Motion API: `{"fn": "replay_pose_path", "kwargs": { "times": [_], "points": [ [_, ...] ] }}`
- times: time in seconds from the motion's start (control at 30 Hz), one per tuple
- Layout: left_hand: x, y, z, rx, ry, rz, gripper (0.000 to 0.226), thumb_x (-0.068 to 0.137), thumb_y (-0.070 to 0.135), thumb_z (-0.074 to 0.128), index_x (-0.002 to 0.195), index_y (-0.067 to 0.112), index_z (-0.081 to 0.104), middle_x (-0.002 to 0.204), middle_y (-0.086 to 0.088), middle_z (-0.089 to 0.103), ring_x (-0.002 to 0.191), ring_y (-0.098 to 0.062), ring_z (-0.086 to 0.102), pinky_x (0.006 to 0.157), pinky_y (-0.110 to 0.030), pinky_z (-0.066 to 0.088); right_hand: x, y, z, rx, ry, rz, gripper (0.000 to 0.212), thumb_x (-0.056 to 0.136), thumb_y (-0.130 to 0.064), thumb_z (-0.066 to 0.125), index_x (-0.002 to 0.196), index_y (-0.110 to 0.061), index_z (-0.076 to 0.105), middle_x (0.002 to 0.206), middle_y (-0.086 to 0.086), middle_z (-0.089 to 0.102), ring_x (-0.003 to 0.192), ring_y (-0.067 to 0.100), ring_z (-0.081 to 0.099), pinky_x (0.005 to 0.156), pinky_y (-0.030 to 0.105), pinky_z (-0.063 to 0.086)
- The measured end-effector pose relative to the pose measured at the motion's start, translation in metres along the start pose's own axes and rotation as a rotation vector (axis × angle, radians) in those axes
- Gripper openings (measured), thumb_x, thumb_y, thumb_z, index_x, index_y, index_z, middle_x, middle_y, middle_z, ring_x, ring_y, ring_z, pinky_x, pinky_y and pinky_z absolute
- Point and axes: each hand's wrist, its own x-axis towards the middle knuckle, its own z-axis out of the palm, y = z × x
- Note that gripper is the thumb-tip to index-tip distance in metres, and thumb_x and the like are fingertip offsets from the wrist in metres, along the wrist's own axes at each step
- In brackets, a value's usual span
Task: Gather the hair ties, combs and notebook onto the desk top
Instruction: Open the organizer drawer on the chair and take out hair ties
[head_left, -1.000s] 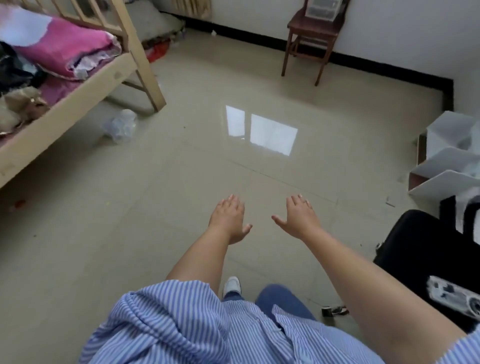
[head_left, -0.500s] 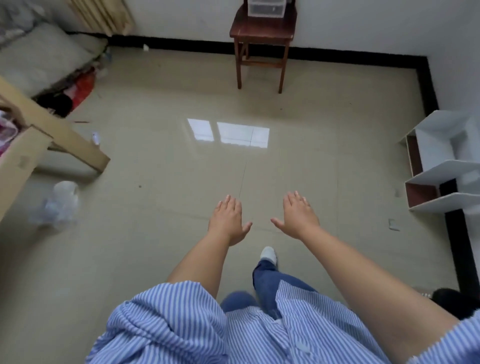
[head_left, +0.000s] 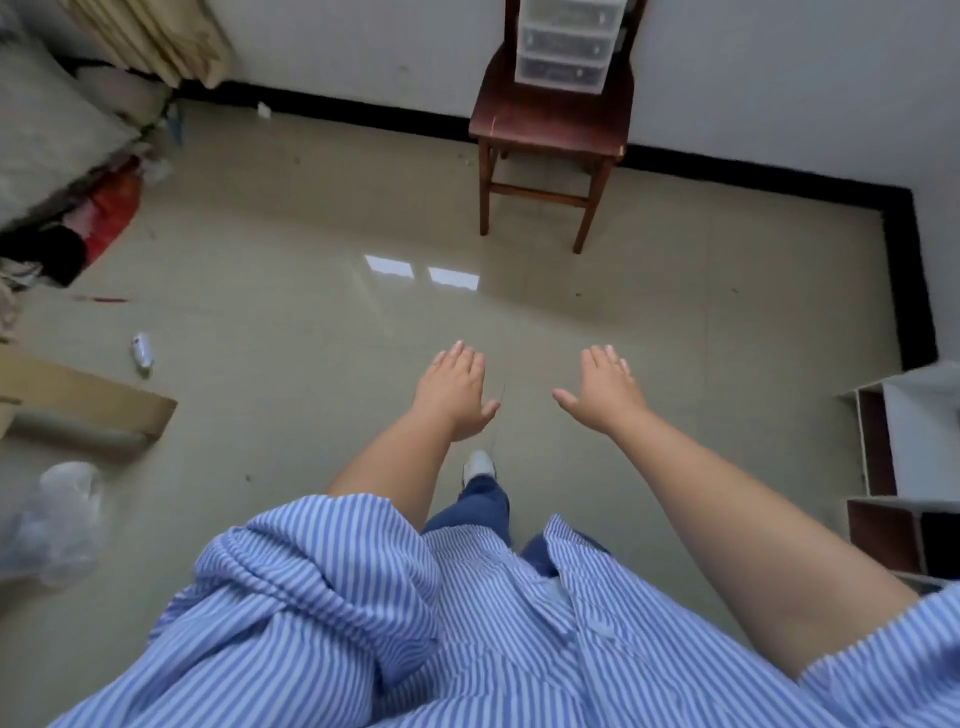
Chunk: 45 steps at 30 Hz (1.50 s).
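The head view looks down over a striped blue shirt (head_left: 467, 623) at a glossy beige tiled floor (head_left: 291, 322). The person's two bare forearms reach forward above it. The left hand (head_left: 453, 391) is flat, palm down, fingers together and thumb out to the side, holding nothing. The right hand (head_left: 605, 392) is likewise spread flat with the thumb pointing toward the left hand, and it too is empty; the two hands are apart, with floor showing between them. Below the left hand, a white shoe (head_left: 479, 464) and a blue trouser leg (head_left: 480, 506) show on the floor.

Taking the wooden chair (head_left: 550, 124) at the far wall as the landmark: it stands beyond the hands, against the white wall and black skirting, and carries a small clear plastic drawer unit (head_left: 569, 44) on its seat. Well to the left of the chair, in the corner, lie grey bedding and a red bag (head_left: 111, 213). Nearer the person on that same side are a small white bottle (head_left: 141, 352) lying on the floor, a flat piece of cardboard (head_left: 93, 405) and a crumpled clear plastic bag (head_left: 57, 519). To the right of the chair and closer to the person, a white shelf unit (head_left: 914, 457) with dark compartments stands at the frame edge.

No hair ties, combs, notebook or worktop can be seen in this view, so their position cannot be told.
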Motion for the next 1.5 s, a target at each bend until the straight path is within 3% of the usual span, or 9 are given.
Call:
{"fn": "replay_pose_path", "kwargs": {
  "times": [0.23,0.6,0.8,0.93,1.07,1.23,1.27,1.37,1.5],
  "points": [
    [0.172,-0.055,-0.118,0.033,0.028,0.047,0.067,0.095,0.041,0.040,0.142,0.000,0.019,0.153,-0.014,0.023,0.145,-0.027,0.008,0.120,-0.038,0.011,0.162,-0.020,-0.113,0.078,0.031,0.049,0.076,0.091,-0.043,0.045,0.143,0.001,0.013,0.156,0.014,0.014,0.145,0.027,0.005,0.120,0.038,0.007],
    [0.445,-0.123,-0.278,0.060,0.017,0.058,0.067,0.095,0.041,0.039,0.143,0.000,0.018,0.154,-0.014,0.022,0.145,-0.026,0.008,0.119,-0.039,0.013,0.439,-0.031,-0.272,0.113,-0.008,0.101,0.067,0.090,-0.041,0.049,0.137,0.001,0.028,0.147,0.015,0.031,0.143,0.028,0.013,0.119,0.040,0.013],
    [0.578,-0.157,-0.353,0.086,0.041,0.111,0.067,0.095,0.042,0.039,0.142,-0.002,0.019,0.152,-0.016,0.026,0.144,-0.028,0.012,0.118,-0.040,0.016,0.564,-0.044,-0.344,0.210,0.015,0.153,0.065,0.090,-0.039,0.048,0.135,0.003,0.029,0.147,0.016,0.031,0.142,0.029,0.015,0.118,0.041,0.014],
    [0.665,-0.163,-0.382,0.105,0.023,0.192,0.069,0.095,0.040,0.040,0.144,-0.001,0.016,0.155,-0.016,0.019,0.145,-0.028,0.008,0.119,-0.040,0.012,0.640,-0.045,-0.378,0.362,0.082,0.242,0.055,0.091,-0.035,0.048,0.126,0.006,0.039,0.137,0.020,0.042,0.134,0.032,0.029,0.113,0.043,0.025],
    [0.733,-0.159,-0.392,0.121,0.033,0.261,0.071,0.094,0.039,0.042,0.145,0.000,0.013,0.156,-0.016,0.015,0.145,-0.027,0.005,0.120,-0.039,0.011,0.704,-0.041,-0.396,0.692,0.057,0.394,0.052,0.094,-0.028,0.046,0.132,0.006,0.037,0.143,0.022,0.038,0.132,0.034,0.035,0.109,0.038,0.030],
    [0.797,-0.148,-0.388,0.211,0.088,0.301,0.068,0.095,0.038,0.038,0.145,0.001,0.011,0.157,-0.017,0.013,0.145,-0.028,0.006,0.120,-0.040,0.009,0.775,-0.027,-0.394,1.382,0.064,0.691,0.046,0.091,-0.013,0.050,0.134,-0.001,0.038,0.137,0.015,0.046,0.126,0.028,0.043,0.097,0.028,0.035],
    [0.805,-0.147,-0.385,0.212,0.085,0.298,0.067,0.096,0.037,0.038,0.145,0.001,0.011,0.156,-0.017,0.013,0.145,-0.028,0.006,0.120,-0.040,0.009,0.785,-0.025,-0.392,1.533,0.066,0.757,0.047,0.090,-0.010,0.050,0.134,-0.001,0.037,0.133,0.015,0.049,0.122,0.027,0.045,0.098,0.028,0.035],
    [0.821,-0.148,-0.377,0.202,0.057,0.291,0.067,0.096,0.035,0.039,0.145,0.000,0.010,0.157,-0.016,0.009,0.146,-0.028,0.002,0.120,-0.040,0.006,0.810,-0.022,-0.385,2.051,0.117,0.854,0.041,0.089,0.006,0.042,0.130,0.001,0.040,0.093,0.011,0.054,0.111,0.025,0.052,0.110,0.039,0.032],
    [0.823,-0.149,-0.368,0.176,0.055,0.298,0.066,0.096,0.029,0.040,0.145,-0.002,0.007,0.157,-0.018,0.006,0.145,-0.031,0.001,0.120,-0.041,0.004,0.815,-0.017,-0.379,2.410,0.183,0.816,0.027,0.087,0.014,0.032,0.095,-0.005,0.049,0.076,0.008,0.050,0.084,0.021,0.054,0.107,0.043,0.034]
  ]
}}
